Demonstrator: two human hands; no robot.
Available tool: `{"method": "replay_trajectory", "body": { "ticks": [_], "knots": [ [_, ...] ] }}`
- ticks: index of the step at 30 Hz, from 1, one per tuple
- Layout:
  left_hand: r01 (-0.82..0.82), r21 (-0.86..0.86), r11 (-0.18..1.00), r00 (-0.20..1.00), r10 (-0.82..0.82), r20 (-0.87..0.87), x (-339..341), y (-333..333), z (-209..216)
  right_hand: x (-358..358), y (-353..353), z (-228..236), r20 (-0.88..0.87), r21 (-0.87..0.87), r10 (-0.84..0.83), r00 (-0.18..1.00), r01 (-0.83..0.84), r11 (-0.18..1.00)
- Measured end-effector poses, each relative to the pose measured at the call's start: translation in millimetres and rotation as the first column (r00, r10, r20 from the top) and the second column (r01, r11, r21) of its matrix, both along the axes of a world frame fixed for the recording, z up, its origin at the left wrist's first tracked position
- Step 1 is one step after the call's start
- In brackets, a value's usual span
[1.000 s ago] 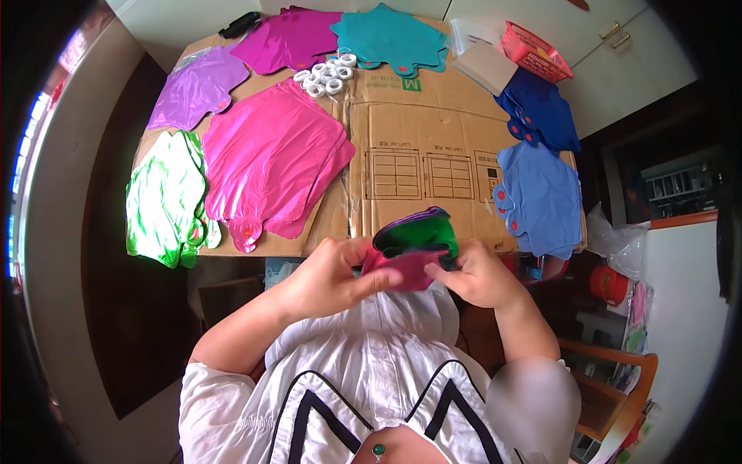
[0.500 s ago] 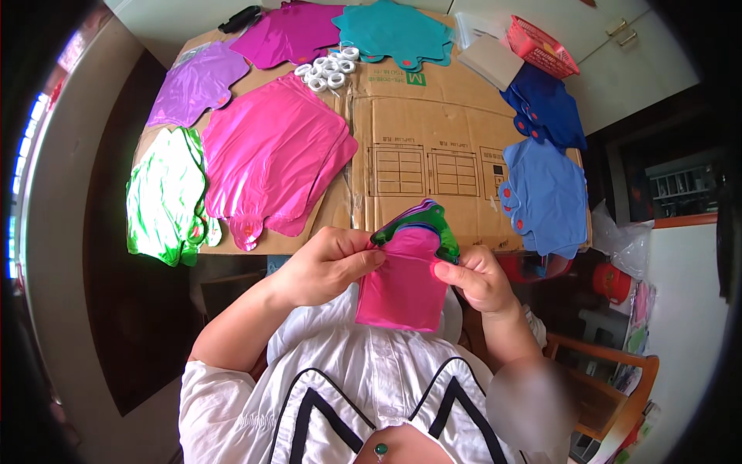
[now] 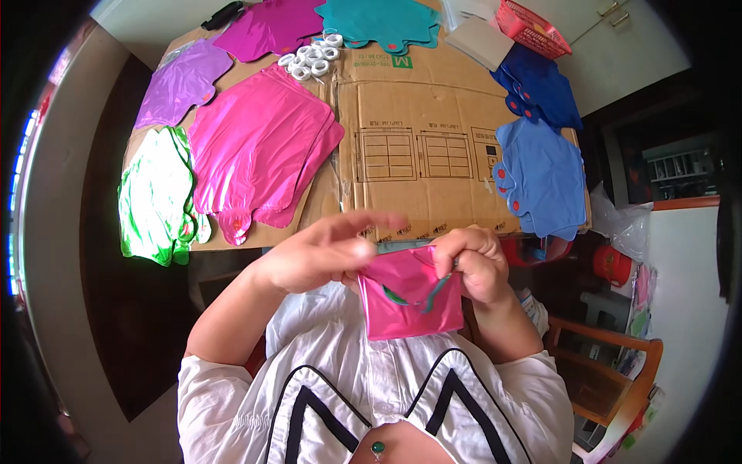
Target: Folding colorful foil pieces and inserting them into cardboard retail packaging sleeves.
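In front of my chest is a folded pink foil balloon [image 3: 413, 317], a flat shiny packet with dark green bits showing on its face. My right hand [image 3: 475, 264] grips its upper right corner, the fingers curled over the edge. By the upper left corner, my left hand [image 3: 325, 251] has its thumb and forefinger stretched apart, smeared by motion. Its lower fingers are partly hidden at the packet's left edge. On the cardboard beyond lie flat stacks of foil balloons: a large pink one [image 3: 259, 151] and a green one [image 3: 154, 197].
White ribbon rolls [image 3: 311, 58] sit on the cardboard [image 3: 410, 100]. Around its edge lie lilac [image 3: 182, 85], purple [image 3: 267, 29], teal [image 3: 379, 22], dark blue [image 3: 541, 87] and light blue [image 3: 541, 178] foil stacks. A red basket [image 3: 533, 29] stands far right; a wooden chair [image 3: 649, 371] is at right.
The green flap that stood above the packet's top edge is now down on its pink face. My left hand has loosened its pinch and spread its fingers; the right still grips.
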State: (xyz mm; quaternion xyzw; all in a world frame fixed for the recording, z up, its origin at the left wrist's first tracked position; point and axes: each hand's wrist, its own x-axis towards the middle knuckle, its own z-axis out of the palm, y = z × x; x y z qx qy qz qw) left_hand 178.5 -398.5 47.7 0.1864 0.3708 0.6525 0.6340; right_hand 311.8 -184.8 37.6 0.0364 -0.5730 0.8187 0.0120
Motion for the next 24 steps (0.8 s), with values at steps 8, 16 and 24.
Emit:
{"method": "replay_trajectory", "body": {
  "ticks": [8, 16, 24],
  "knots": [
    [0.043, -0.236, 0.971, 0.951, -0.112, -0.289, -9.4, 1.0, 6.5, 3.4, 5.5, -12.4, -0.111, 0.083, -0.066, 0.992, 0.075, 0.994],
    [-0.007, -0.151, 0.988, 0.986, -0.019, -0.165, -20.2, 12.6, -2.4, -20.6, 23.4, 0.3, -0.547, 0.792, 0.224, 0.807, 0.412, 0.451],
    [-0.276, -0.179, 0.944, 0.815, 0.131, -0.565, -11.5, 25.5, -6.4, -15.9, 21.6, -14.8, 0.399, 0.058, 0.0, 0.917, -0.026, 0.998]
  ]
}}
